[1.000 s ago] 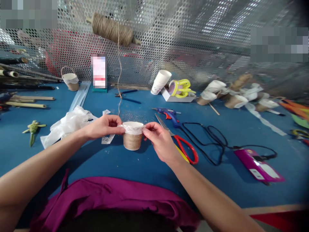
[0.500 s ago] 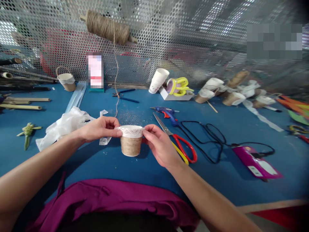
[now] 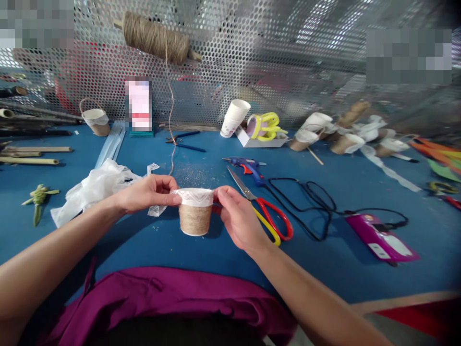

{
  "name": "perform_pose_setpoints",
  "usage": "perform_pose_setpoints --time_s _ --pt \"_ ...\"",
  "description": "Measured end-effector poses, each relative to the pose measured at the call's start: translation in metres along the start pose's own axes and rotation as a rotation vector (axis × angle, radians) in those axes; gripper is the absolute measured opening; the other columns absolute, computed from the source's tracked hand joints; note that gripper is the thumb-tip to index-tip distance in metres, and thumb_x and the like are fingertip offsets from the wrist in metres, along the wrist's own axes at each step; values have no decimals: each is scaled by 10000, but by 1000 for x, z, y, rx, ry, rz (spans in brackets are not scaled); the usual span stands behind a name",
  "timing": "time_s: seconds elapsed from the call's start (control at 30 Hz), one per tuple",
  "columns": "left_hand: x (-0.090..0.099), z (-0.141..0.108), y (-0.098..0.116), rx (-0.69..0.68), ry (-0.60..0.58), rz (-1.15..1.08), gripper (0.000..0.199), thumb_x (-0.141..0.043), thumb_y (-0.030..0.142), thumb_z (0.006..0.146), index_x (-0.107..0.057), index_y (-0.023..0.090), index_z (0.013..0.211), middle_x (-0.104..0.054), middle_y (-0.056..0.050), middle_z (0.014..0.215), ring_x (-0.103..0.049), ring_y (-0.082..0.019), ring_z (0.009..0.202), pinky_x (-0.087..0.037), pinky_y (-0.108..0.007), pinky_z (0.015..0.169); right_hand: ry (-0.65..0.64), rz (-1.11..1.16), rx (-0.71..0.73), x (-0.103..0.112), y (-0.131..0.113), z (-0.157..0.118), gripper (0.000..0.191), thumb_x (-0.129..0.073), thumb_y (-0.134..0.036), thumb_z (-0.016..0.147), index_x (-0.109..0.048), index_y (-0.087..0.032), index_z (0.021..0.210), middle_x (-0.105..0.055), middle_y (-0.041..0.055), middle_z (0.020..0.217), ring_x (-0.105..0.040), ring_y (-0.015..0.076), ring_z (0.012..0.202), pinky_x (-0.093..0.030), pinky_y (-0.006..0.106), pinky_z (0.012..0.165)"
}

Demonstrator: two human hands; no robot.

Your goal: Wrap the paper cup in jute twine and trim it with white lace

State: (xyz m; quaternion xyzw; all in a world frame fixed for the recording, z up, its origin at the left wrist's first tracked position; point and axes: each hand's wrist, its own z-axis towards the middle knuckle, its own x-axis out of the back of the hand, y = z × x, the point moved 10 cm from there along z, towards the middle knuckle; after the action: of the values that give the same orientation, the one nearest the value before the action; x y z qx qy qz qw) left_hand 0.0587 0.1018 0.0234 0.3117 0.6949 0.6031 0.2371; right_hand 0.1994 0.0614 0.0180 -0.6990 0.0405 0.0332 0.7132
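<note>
A small paper cup (image 3: 195,218), wrapped in brown twine with white lace round its rim, is held upright above the blue table (image 3: 144,250). My left hand (image 3: 151,194) pinches the lace and rim at the cup's left side. At the right side, my right hand (image 3: 236,214) grips the rim between thumb and fingers. A short end of lace (image 3: 157,210) hangs beneath my left fingers. Twine runs down from a spool (image 3: 155,38) on the mesh behind the cup.
Red and yellow scissors (image 3: 266,211) and a blue glue gun (image 3: 248,167) lie right of the cup. A black cord reaches a purple box (image 3: 382,239). White lace (image 3: 99,187) is heaped left, near a phone (image 3: 139,105). Several small baskets stand back right.
The whole view has shifted slightly. Both hands keep their hold on the cup, with hardly any movement.
</note>
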Motion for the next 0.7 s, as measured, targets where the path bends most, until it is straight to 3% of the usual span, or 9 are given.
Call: perform_pose_setpoints --time_s 0.1,0.23,0.33,0.47,0.7 --pt "0 0 0 10 32 7 251 -700 296 657 -509 134 674 -523 36 652 -453 -64 597 -337 -209 557 -35 -57 10 -3 0 -2 351 -635 -529 734 -523 -228 877 -553 4 819 -543 150 758 -473 290 693" --pt "-3 -2 2 25 100 95 279 -669 329 676 -458 150 638 -433 64 573 -355 -51 522 -237 -198 476 -48 -26 -67 -8 9 -3 530 -778 -455 593 -445 -262 957 -545 18 1000 -570 159 850 -502 285 693" --pt "-6 -4 6 13 125 136 279 -645 343 701 -444 159 643 -387 75 545 -305 -51 502 -197 -207 461 -48 19 -76 -9 11 -4 521 -768 -424 612 -444 -272 991 -550 37 1103 -589 177 917 -512 334 778" --pt "-8 -6 14 -44 103 139 250 -623 344 720 -466 156 674 -440 56 599 -335 -61 540 -235 -207 485 -54 42 -68 -7 12 -3 484 -743 -403 649 -477 -270 1031 -564 59 1179 -574 208 1045 -468 397 918" --pt "-7 -6 19 -88 79 175 224 -599 332 745 -489 145 692 -431 59 595 -344 -61 539 -262 -203 492 -85 70 -80 -7 13 -5 488 -751 -395 652 -503 -263 1052 -581 63 1177 -569 212 1076 -449 418 953"
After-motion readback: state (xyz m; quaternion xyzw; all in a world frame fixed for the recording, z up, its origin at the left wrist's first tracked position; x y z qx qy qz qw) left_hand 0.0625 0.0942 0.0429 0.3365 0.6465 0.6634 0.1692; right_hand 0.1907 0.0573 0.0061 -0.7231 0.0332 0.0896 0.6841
